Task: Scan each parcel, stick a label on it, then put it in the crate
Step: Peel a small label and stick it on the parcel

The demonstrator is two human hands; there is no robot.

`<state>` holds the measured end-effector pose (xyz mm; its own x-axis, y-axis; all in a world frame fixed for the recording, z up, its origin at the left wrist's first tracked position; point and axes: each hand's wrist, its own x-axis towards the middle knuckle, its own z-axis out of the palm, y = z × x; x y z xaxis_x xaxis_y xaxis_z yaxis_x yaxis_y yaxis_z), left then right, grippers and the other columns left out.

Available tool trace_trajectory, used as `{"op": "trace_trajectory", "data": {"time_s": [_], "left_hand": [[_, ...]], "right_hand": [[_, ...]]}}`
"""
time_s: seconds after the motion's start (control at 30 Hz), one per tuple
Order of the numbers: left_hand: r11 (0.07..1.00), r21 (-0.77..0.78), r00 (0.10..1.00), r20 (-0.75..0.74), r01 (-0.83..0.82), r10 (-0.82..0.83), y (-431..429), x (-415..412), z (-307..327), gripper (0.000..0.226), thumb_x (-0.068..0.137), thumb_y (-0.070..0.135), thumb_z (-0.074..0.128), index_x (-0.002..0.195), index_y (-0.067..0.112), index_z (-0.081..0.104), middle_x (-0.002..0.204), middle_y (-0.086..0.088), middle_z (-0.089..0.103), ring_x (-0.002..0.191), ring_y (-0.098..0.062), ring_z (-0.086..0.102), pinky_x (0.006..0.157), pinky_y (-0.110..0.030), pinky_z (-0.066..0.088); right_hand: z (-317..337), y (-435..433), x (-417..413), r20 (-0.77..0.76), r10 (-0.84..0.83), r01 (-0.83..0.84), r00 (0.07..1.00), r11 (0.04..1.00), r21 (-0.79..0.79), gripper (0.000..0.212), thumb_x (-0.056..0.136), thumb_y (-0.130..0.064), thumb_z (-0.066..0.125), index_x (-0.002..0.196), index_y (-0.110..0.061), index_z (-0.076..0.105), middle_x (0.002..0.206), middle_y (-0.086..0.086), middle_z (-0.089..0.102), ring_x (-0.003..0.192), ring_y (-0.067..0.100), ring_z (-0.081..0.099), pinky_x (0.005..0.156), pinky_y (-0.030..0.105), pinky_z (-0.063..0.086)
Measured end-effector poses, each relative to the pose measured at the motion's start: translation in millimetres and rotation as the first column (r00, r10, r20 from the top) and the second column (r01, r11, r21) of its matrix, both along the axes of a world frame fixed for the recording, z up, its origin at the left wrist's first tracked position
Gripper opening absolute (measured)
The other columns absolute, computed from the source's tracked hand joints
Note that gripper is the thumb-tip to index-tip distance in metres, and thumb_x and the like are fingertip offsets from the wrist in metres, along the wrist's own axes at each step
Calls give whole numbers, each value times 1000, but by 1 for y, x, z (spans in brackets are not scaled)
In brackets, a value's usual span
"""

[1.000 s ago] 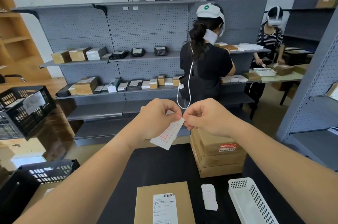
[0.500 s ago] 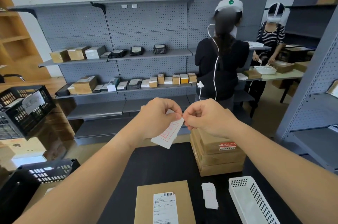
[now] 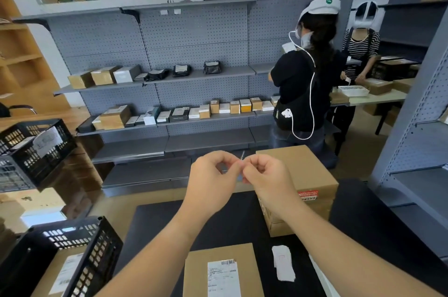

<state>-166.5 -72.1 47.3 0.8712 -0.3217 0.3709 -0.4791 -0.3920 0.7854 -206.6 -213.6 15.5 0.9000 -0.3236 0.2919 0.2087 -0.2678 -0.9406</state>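
Note:
My left hand [image 3: 213, 180] and my right hand [image 3: 269, 177] meet above the black table [image 3: 157, 224], fingertips pinching a small label [image 3: 241, 158] between them; it shows edge-on as a thin sliver. A flat brown parcel [image 3: 201, 270] with a white barcode label lies at the near table edge below my arms. A stack of brown boxes [image 3: 312, 175] stands behind my right hand. The black crate [image 3: 80, 255] at lower left holds a labelled parcel.
White label sheets [image 3: 282, 265] lie right of the flat parcel. A second black crate [image 3: 29, 148] sits at left. Grey pegboard shelves [image 3: 169, 73] with boxes fill the back. Two people [image 3: 305, 83] work at right; another grey shelf unit [image 3: 417, 151] flanks the table.
The label hung flat from my fingers before; now it is turned edge-on between both hands. My view has tilted down. The person in black stepped right along the shelves.

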Motion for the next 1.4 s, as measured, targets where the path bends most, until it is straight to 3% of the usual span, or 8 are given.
{"op": "trace_trajectory", "data": {"time_s": [0.1,0.33,0.53,0.73,0.87,1.0,1.23,1.4], "left_hand": [[1000,-24,999,-44,0,-2,1,-2,-3,8,91,30,72,84,30,76,71,20,68,68,6,59,66,-15,44],[999,25,997,-71,-19,21,-2,-5,-7,11,93,26,66,91,29,76,80,19,69,76,12,58,70,-16,45],[998,-57,984,-178,-1,-10,-3,-2,-12,12,92,27,67,91,31,77,85,16,73,87,-5,67,82,-31,58],[998,-55,986,-169,-7,-3,-1,0,-15,15,94,25,62,93,31,76,86,17,72,86,-1,65,77,-23,55],[992,-126,973,-229,9,-38,1,0,-13,11,92,28,66,91,30,77,86,14,73,85,-2,66,74,-20,53],[993,-115,969,-246,-11,-17,2,2,-13,12,92,25,66,89,29,77,83,16,73,82,3,65,71,-17,49],[997,-67,979,-203,-33,19,5,4,-16,16,96,25,61,95,30,76,86,16,73,85,3,65,76,-19,53],[988,-156,970,-241,1,-39,5,3,-17,7,93,30,68,96,27,74,86,13,75,85,-2,69,78,-21,55]], "right_hand": [[-7,0,1,29,-28,30,999,998,-56,15,96,-20,66,84,-16,74,76,2,70,76,19,66,69,31,56],[-14,-2,2,48,-50,55,998,992,-111,13,96,-20,66,85,-19,74,74,-2,68,72,15,62,63,26,53],[-14,-3,-1,96,-26,43,995,982,-184,15,97,-17,64,86,-18,74,72,-3,67,71,14,63,62,27,53],[-15,-2,2,97,-34,54,995,976,-210,15,97,-19,65,84,-18,73,72,-2,67,70,13,62,59,20,50],[-14,-2,4,118,-1,27,993,975,-219,15,98,-16,64,87,-18,74,73,-1,67,70,15,62,62,30,52],[-15,-1,5,114,22,8,993,966,-260,14,99,-17,64,89,-17,74,75,-4,67,72,13,62,63,28,53],[-15,1,7,83,-5,25,997,971,-238,14,97,-17,64,87,-18,74,74,-5,67,73,12,62,64,24,53],[-16,1,8,48,-29,38,998,982,-186,13,97,-20,66,87,-20,73,73,-4,66,71,10,60,62,20,51]]}}
